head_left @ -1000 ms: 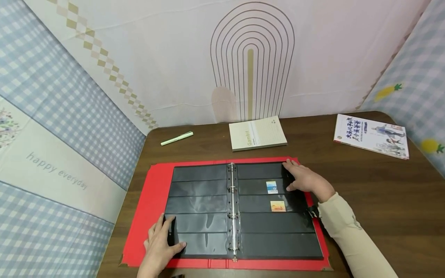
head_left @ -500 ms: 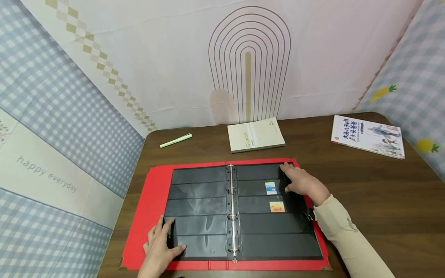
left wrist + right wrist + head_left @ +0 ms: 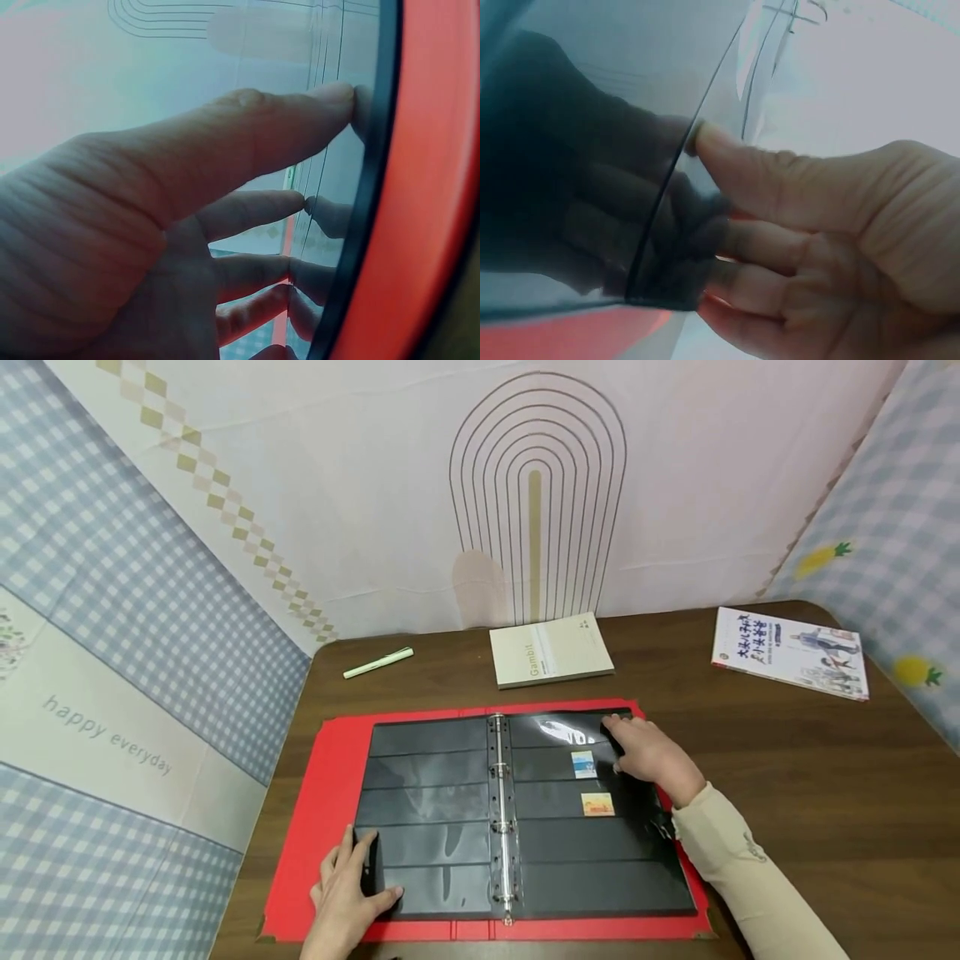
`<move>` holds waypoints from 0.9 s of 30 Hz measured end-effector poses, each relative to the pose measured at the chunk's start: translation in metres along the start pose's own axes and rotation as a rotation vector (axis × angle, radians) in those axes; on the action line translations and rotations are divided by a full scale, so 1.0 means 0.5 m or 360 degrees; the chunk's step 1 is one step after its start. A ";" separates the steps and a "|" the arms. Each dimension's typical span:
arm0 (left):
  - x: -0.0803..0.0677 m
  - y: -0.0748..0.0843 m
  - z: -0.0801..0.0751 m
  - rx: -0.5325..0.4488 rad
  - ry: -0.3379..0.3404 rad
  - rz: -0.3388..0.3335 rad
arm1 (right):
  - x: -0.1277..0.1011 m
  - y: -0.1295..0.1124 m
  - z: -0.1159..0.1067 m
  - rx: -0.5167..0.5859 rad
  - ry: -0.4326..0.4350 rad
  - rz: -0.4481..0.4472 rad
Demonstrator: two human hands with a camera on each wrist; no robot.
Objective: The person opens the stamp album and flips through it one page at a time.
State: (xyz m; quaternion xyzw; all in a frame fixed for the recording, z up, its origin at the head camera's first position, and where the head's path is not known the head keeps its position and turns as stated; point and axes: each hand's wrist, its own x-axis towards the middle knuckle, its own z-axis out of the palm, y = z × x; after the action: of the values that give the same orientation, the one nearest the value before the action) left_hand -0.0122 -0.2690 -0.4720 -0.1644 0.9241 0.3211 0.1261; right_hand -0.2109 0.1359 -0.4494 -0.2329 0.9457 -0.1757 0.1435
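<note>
An open red stamp album [image 3: 341,752] lies in front of me, its black pocket pages held by a metal ring spine [image 3: 504,827]. Two stamps, one blue [image 3: 583,765] and one orange [image 3: 597,804], sit in pockets on the right page [image 3: 600,885]. My right hand [image 3: 656,756] pinches that page's outer edge near its upper corner, thumb on the front; in the right wrist view the fingertips are hidden behind the page [image 3: 652,247]. With fingers spread, my left hand [image 3: 343,889] rests at the lower outer edge of the left page [image 3: 427,806], fingertips and thumb [image 3: 262,135] touching its glossy surface.
Behind the album on the brown wooden table [image 3: 795,777] lie a pale green pen [image 3: 378,662], a cream notebook [image 3: 552,649] and, at the right, a white illustrated book [image 3: 791,652]. Cloth-covered walls stand at the back and sides.
A bright glare has appeared on the top pocket of the right page, as the page tilts slightly at my right hand. The left hand stays in place.
</note>
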 end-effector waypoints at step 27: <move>-0.004 0.002 0.001 -0.0003 0.0028 0.0030 | -0.002 -0.007 0.016 -0.0135 0.0394 -0.0048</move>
State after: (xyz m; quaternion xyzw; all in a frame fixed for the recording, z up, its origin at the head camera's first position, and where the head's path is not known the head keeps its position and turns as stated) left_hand -0.0107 -0.2672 -0.4711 -0.1587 0.9263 0.3217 0.1149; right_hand -0.2057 0.1313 -0.4548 -0.2295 0.9591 -0.1652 0.0132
